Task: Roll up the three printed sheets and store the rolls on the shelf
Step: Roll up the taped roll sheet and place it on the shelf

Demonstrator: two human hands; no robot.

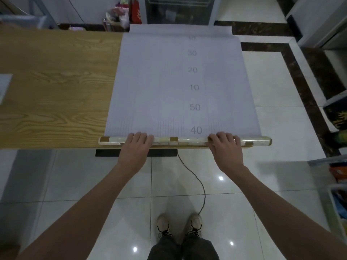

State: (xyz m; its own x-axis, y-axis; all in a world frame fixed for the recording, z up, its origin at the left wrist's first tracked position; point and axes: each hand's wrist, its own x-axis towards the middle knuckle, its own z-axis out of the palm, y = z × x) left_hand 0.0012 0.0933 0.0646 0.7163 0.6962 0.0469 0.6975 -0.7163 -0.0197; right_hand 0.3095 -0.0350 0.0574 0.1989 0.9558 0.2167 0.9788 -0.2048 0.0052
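Home interior: glossy tiled floor point(272, 91), wooden table point(56, 91).

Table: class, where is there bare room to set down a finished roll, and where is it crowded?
Free: the bare wood of the table left of the printed sheet. Crowded: the near edge, where both hands, left and right, rest on the tube.
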